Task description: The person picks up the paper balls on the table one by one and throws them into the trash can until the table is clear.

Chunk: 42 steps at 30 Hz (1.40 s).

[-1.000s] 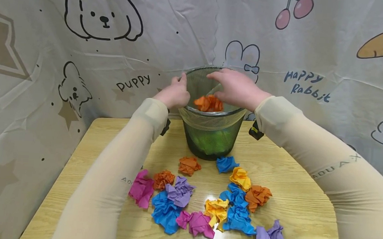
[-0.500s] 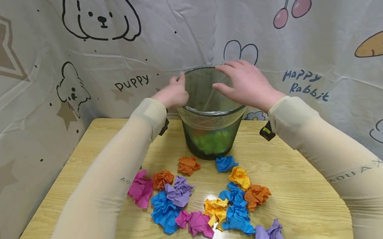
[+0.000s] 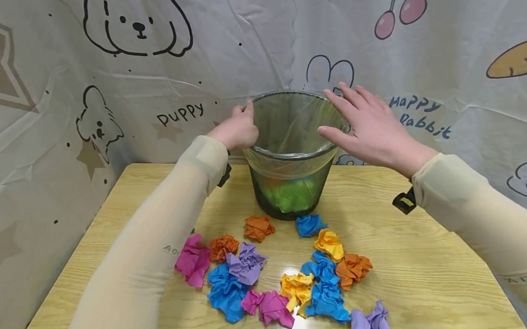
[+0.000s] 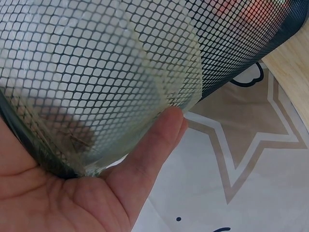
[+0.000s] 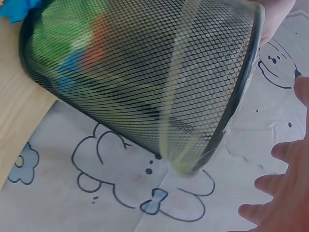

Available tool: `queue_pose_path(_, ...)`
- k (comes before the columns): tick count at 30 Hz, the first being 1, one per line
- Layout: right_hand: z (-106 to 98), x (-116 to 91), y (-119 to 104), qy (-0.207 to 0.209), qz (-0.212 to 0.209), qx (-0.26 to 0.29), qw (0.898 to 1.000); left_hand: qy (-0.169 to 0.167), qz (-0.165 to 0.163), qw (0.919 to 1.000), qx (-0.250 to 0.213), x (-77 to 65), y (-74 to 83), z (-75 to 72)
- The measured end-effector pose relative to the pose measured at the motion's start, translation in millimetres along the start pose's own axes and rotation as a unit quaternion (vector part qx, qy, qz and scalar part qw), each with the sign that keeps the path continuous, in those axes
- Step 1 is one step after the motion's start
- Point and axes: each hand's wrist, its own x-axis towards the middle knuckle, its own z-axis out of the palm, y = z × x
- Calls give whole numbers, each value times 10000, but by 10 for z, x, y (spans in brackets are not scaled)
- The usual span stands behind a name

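Observation:
A dark mesh wastebasket (image 3: 306, 173) with a clear bag folded over its rim stands upright at the table's back. Green and orange-red paper shows through its lower mesh; blue also shows in the right wrist view. My left hand (image 3: 237, 128) grips the basket's left rim; in the left wrist view its thumb (image 4: 152, 150) lies along the outside of the mesh. To the right of the rim hovers my right hand (image 3: 378, 129), fingers spread, holding nothing. In front of the basket lie crumpled papers, among them an orange ball (image 3: 259, 228) and a blue ball (image 3: 309, 225).
Closer to me on the wooden table (image 3: 439, 278) are several more crumpled papers, including a magenta ball (image 3: 193, 261), a yellow ball (image 3: 330, 244) and a purple ball (image 3: 372, 326). A printed curtain (image 3: 253, 41) hangs close behind the basket.
My right hand has let go of an orange crumpled paper inside the basket, then moved right and out past the rim, fingers spreading. My left hand stays on the rim.

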Motion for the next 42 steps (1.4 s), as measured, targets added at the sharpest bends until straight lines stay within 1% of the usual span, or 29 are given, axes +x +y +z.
queue_pose_path(6,55,-303,179,99,25,72,9999,-2,7,10000,-30,-2,2,5)
queue_pose_path(11,194,-581,324,188,119,101,9997,-15,57,10000,44,-39,21,-4)
queue_pose_path(17,455,-850,420,-72,248,-13,9997,2,52,10000,63,-33,20,-8)
queue_pose_path(23,696,-1031,444,-249,222,32,9994,18,110,9999,82,-43,25,-15)
queue_pose_path(26,816,-1105,428,-458,139,128,9988,24,105,9999,85,-39,20,-14)
queue_pose_path(31,1051,-1240,378,-1088,74,346,9934,11,91,9999,144,-46,13,-18)
queue_pose_path(37,1331,-1389,321,-1766,302,641,9817,-8,93,9998,150,-53,11,-22)
queue_pose_path(42,1497,-1470,307,-2102,463,889,9725,8,53,10000,71,-20,2,-3)
